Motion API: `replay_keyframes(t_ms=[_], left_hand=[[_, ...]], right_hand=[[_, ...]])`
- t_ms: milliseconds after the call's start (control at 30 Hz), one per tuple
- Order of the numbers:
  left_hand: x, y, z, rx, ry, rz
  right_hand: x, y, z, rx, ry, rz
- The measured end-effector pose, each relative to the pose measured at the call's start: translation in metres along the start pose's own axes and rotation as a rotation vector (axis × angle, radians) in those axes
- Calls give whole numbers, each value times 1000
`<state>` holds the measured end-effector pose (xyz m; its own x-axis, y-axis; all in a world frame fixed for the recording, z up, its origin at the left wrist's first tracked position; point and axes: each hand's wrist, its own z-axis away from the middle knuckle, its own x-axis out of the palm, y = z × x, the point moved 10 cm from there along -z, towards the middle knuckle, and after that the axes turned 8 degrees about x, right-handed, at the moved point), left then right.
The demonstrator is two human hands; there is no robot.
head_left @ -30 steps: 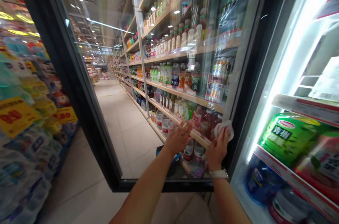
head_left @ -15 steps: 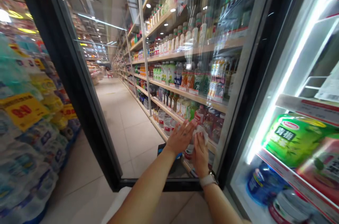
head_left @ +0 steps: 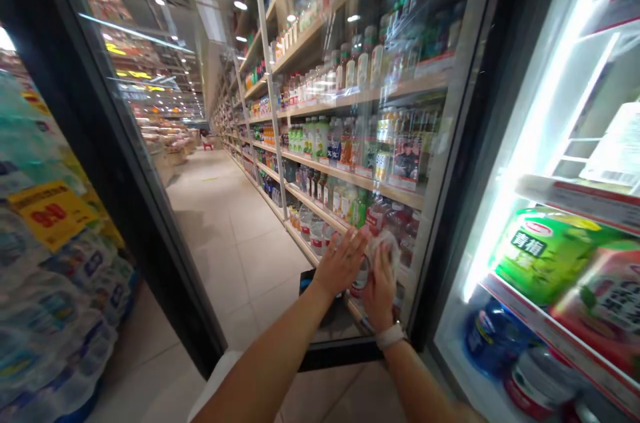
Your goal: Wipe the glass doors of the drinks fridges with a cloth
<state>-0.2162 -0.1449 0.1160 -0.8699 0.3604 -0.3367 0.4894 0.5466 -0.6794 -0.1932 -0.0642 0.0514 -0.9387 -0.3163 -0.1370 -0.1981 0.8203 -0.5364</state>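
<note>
A glass door in a black frame [head_left: 131,163] stands open in front of me. Against the lower part of its pane lies my left hand [head_left: 341,263], palm down with the fingers stretched out. Just right of it, my right hand [head_left: 381,286] presses a crumpled whitish cloth or tissue [head_left: 393,246] to the glass; a light band circles that wrist. The two hands are close together, the left one's fingertips near the cloth's edge. Shelves of bottled drinks [head_left: 350,173] show through or in the glass behind them.
At the right is a lit cooler shelf [head_left: 575,343] with a green pack [head_left: 550,253], a red pack [head_left: 607,303] and blue bottles. Wrapped goods with a yellow price sign [head_left: 51,215] are stacked at the left. Pale floor tiles [head_left: 220,210] run into the distance.
The view has shifted slightly, with the door frame tilted a little more. Both hands stay low on the glass, and more of the cloth shows around my right fingers.
</note>
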Motion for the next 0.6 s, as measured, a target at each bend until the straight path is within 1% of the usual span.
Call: replay_keyframes(t_ms=[67,100,167,233,300,400,467,500,567,600], left_hand=[[-2,1,1,3,-1,1],[-2,2,0,4,-6,3],[-3,2,0,0,-19,11],[-5,3,-2,-6,-23,15],[-12,2,-4,-22,-5,14],[-26,-2,-8,-43,33,52],[-37,-10,-13,-51,76,92],[-44,-17,-17,-60,105,101],[-54,-35,-27,-109,154,84],[-56,-45,-31,-144,161,69]], right_hand=[[13,-15,17,-49,-41,-21],[15,-18,21,-57,-45,-23],[13,-18,21,-72,-51,-19],[7,-14,10,-99,-71,-14],[-6,-6,-8,-98,-45,-18],[-31,20,-37,36,60,-29],[-43,36,-48,117,116,-57],[-46,40,-51,132,128,-73],[-50,45,-54,136,145,-104],[-51,45,-54,140,150,-114]])
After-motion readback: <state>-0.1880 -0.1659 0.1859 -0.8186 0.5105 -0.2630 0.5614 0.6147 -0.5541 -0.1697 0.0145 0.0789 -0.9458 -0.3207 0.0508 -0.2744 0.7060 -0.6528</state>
